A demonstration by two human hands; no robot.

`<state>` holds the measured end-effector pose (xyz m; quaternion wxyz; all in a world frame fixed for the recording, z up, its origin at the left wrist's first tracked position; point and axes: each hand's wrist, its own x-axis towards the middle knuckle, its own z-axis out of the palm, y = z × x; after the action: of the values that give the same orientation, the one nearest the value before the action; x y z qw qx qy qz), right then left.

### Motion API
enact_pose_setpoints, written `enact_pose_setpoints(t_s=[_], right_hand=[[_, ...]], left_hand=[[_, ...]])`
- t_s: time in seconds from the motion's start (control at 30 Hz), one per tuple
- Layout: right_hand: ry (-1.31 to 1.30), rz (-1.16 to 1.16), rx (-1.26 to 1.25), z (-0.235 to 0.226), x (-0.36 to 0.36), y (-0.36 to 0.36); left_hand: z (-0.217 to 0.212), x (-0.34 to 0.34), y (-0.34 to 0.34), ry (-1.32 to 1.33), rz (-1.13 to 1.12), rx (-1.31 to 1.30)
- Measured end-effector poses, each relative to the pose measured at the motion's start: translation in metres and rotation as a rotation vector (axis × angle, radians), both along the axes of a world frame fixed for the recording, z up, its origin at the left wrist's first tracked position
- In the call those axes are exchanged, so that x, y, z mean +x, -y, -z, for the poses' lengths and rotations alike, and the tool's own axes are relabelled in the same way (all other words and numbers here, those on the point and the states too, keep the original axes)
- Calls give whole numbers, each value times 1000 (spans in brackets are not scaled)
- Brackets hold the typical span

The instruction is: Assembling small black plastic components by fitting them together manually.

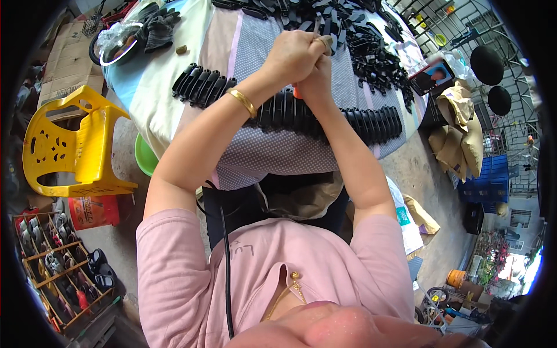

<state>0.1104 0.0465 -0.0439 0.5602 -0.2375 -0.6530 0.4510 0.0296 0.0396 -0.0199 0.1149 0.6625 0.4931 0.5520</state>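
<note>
My left hand (pixel 290 56) and my right hand (pixel 318 78) meet above the far middle of the cloth-covered table (pixel 255 156). Both are closed, with fingers pressed together around something small that they mostly hide. A bit of orange (pixel 297 93) shows at the edge of my right hand; I cannot tell what it belongs to. Beneath my forearms a long curved row of black plastic clips (pixel 371 123) stands side by side across the table. Just beyond my hands lies a heap of loose black plastic pieces (pixel 371 55), spreading to the right.
A dark basin (pixel 120 46) and grey gloves (pixel 158 28) sit at the table's far left. On the right edge a phone (pixel 430 77) leans with its screen lit. A yellow plastic chair (pixel 75 142) stands left, brown sacks (pixel 458 133) right. A black cable (pixel 226 272) hangs down my front.
</note>
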Motion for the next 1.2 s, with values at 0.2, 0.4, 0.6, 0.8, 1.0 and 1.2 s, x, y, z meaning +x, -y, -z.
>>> enact_pose_setpoints(t_s=[0.2,0.4,0.6,0.8,1.0,1.2], right_hand=[[-703,-444,-486,17,5,-6],[-45,-52,-32,8,-3,-11],[49,53,369,28,-27,-25],[-1,-204,-188,-4,-15,8],[13,-75,92,12,-32,7],[-2,-285,-227,2,-28,-1]], left_hand=[[-12,14,5,-157,-100,-128],[-23,-3,10,-66,-86,-174],[5,-13,13,160,-46,-85],[-10,-16,18,83,-98,-223],[-4,-26,29,133,-71,-136],[-16,-29,22,2,-160,-278]])
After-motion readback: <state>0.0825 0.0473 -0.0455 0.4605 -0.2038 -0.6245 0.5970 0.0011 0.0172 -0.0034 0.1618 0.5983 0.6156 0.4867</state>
